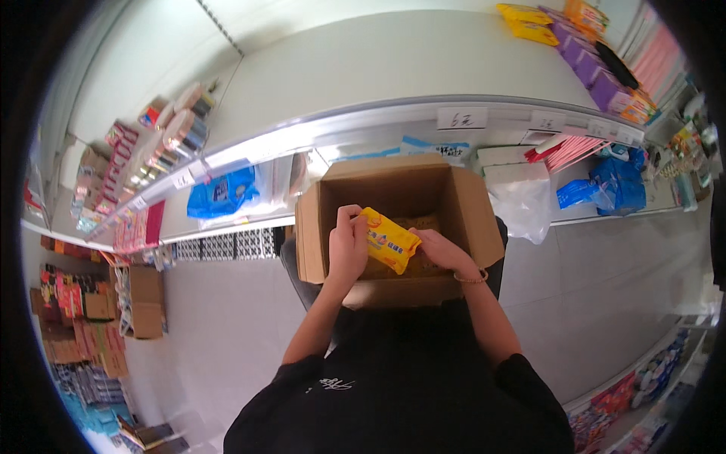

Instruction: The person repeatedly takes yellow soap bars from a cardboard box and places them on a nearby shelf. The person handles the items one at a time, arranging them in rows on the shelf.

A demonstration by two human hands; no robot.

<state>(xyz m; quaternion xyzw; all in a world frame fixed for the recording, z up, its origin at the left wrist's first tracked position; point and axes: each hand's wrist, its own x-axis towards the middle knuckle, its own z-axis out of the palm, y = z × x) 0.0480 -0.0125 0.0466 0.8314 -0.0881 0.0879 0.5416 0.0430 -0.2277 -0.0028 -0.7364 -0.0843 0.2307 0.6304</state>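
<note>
A yellow plastic-wrapped packet [390, 240] with printing on it is held over an open cardboard box [378, 292]. My left hand [349, 246] grips its upper left end, fingers bent round the edge. At the packet's right end my right hand [445, 250] has its fingers closed on the corner; a beaded bracelet circles that wrist. The box's flaps are folded outward, and it rests on something dark, perhaps a seat. Inside, the bottom lies in shadow, with brownish-yellow shapes that I cannot make out.
A white shelf [393, 68] runs across beyond the box, with yellow packets [529, 24] and purple boxes [586, 64] at its right end. Below it sit blue packages [224, 194] and a clear plastic bag [522, 204]. Another cardboard box [144, 301] stands on the floor at left.
</note>
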